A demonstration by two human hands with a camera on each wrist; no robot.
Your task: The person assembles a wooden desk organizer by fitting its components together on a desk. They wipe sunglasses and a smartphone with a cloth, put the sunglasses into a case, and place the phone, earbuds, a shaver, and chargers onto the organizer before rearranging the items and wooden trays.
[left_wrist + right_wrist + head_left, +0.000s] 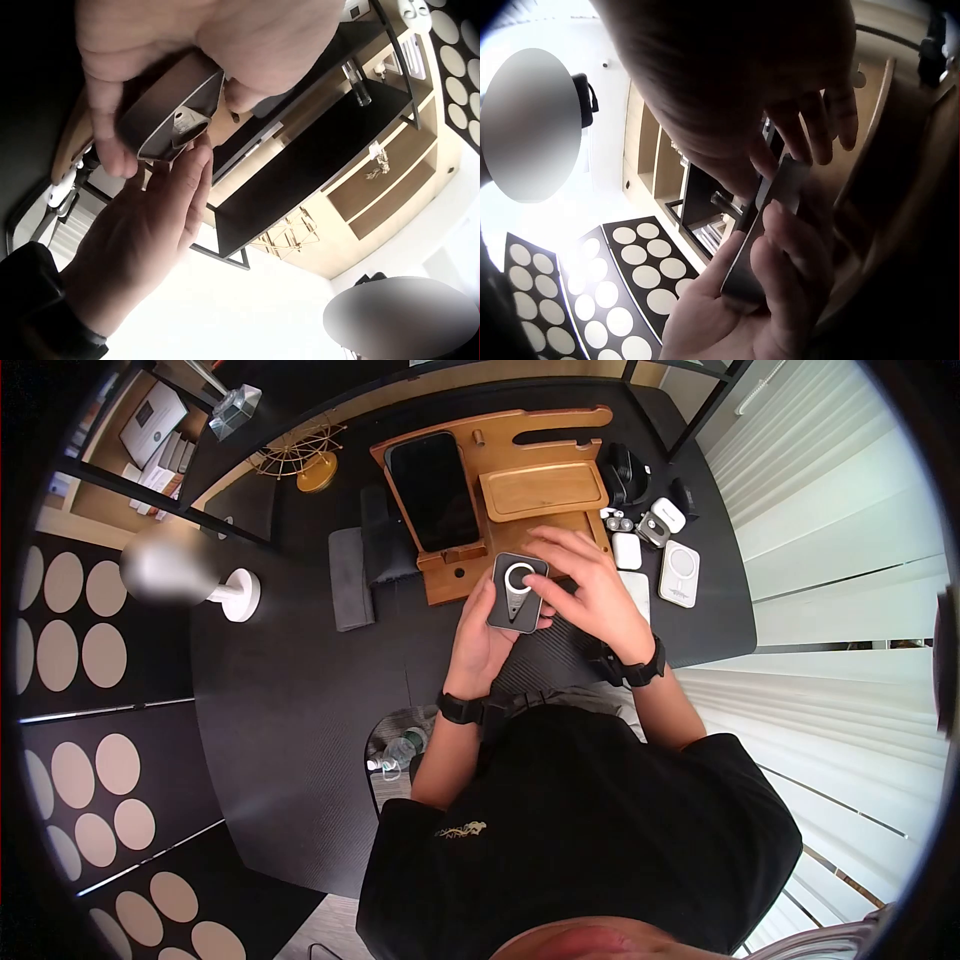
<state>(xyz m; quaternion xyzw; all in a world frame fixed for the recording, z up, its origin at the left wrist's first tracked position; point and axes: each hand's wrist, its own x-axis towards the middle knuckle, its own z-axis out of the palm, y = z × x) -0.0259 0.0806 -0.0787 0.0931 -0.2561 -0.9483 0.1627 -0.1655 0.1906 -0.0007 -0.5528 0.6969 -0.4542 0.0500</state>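
Two hands work a small grey charger stand (pixel 518 592) above the black table (pixel 300 690).
We see the left hand (pixel 478 645) cradling it, fingers curled round its edge, just before the wooden organiser (pixel 520 490); the right hand (pixel 590 595) pinches its far side. We judge the hinged ring is being handled; opening it calls for a steady grip. Only the left wrist view shows the stand's underside (pixel 169 112); only the head view shows its white ring.
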